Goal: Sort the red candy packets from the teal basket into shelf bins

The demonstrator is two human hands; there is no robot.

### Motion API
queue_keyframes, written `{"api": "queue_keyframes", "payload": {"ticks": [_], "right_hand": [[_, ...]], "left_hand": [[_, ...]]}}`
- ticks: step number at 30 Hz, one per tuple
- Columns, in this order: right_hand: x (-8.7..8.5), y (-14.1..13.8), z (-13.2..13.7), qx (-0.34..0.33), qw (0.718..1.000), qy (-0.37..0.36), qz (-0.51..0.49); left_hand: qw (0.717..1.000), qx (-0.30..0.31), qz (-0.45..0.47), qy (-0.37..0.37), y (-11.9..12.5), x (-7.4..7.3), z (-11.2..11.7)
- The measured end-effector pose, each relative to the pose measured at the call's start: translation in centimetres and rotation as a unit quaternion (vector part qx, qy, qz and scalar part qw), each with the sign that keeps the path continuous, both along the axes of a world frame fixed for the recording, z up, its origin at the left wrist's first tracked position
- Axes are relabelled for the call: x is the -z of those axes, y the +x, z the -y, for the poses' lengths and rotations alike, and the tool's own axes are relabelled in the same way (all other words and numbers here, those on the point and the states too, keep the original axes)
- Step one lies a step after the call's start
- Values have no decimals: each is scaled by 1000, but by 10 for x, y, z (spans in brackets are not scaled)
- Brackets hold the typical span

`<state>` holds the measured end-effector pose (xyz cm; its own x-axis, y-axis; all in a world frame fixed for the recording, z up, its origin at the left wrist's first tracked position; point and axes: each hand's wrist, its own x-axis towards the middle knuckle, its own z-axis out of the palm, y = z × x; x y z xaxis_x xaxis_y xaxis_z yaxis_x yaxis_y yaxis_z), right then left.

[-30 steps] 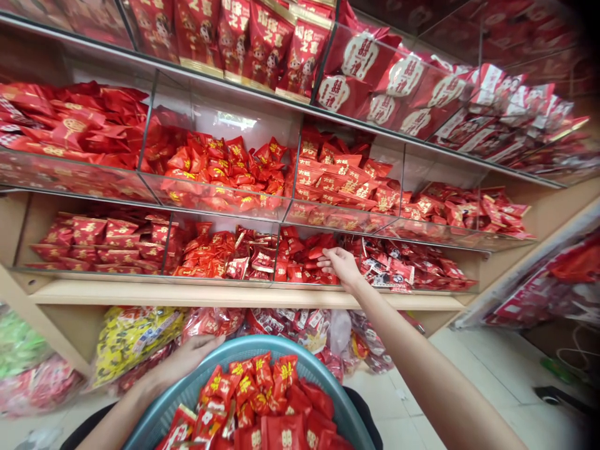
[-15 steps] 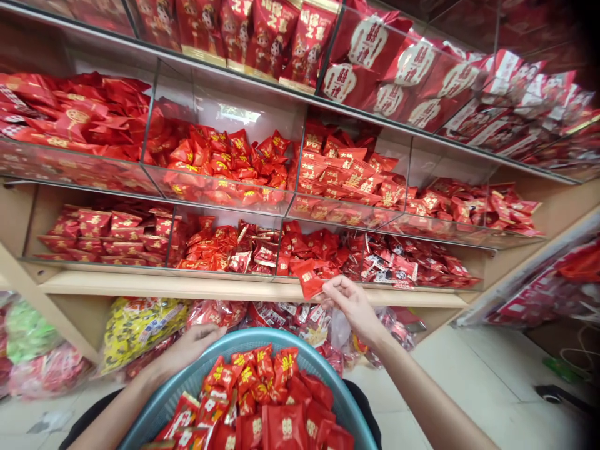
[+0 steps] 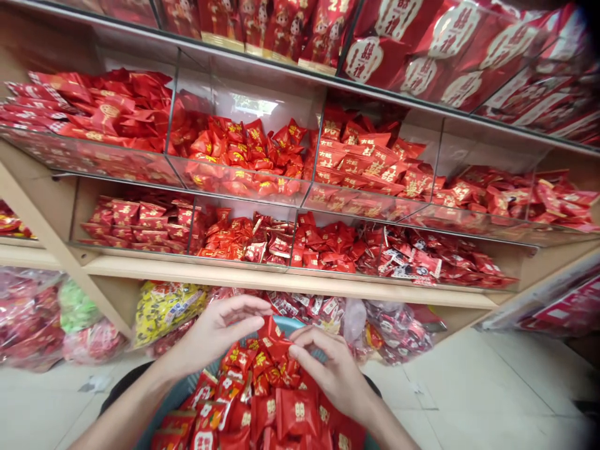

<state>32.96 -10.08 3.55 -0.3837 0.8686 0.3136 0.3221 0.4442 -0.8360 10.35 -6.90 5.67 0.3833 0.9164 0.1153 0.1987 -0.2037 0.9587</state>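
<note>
My right hand (image 3: 330, 365) pinches a small red packet (image 3: 272, 337) by its edge, over the heap in the teal basket (image 3: 289, 324). Across from it, my left hand (image 3: 220, 331) is curved with a gap between thumb and fingers, its tips close beside the packet's top; whether they touch it I cannot tell. Below both hands, the basket is heaped with red wrapped sweets (image 3: 297, 412), some with gold lettering, others with flower prints. The hands and the sweets hide much of the basket's rim.
Ahead, shelves with clear dividers hold red packets (image 3: 253, 150) in several compartments. A wooden ledge (image 3: 187, 267) runs below the lowest bins. Under it lie a yellow bag (image 3: 169, 309) and other plastic bags (image 3: 398, 331) on the tiled floor (image 3: 445, 375).
My right hand has brought the red packet from the shelf ledge down over the basket. My left hand has left the basket's rim and come up beside the packet. The view has shifted.
</note>
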Motion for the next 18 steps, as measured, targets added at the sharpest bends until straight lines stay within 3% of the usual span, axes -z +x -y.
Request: {"api": "queue_keyframes", "payload": {"ticks": [7,18], "right_hand": [[0,2,8,-24,999,8,25],[3,4,12,-8,1000,-17,14]], "left_hand": [[996,-9,-59,66,2,8,7],[996,-30,-18,78,3,11,14]]}}
